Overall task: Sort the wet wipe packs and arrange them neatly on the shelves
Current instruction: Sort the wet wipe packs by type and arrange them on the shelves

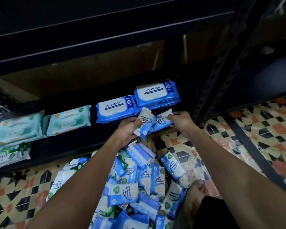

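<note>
My left hand (pixel 128 129) grips a small blue and white antibacterial wipe pack (pixel 144 121) at the front edge of the bottom shelf (pixel 69 146). My right hand (pixel 182 121) holds a second small pack of the same kind (pixel 162 120) right beside it. On the shelf behind them lie a blue antabax pack (pixel 116 109) and a stack of blue antabax packs (pixel 157 94). Further left on the shelf sit two teal packs (pixel 20 128) (pixel 68 119) and a green and white pack (pixel 11 154). A heap of small blue and white packs (pixel 139 182) covers the floor between my arms.
The shelf unit is dark metal, with an upper shelf (pixel 106 38) overhead and a perforated upright post (pixel 210 83) on the right. The patterned tile floor (pixel 254 134) lies to the right and left of the heap. My foot (pixel 193 200) rests beside the heap.
</note>
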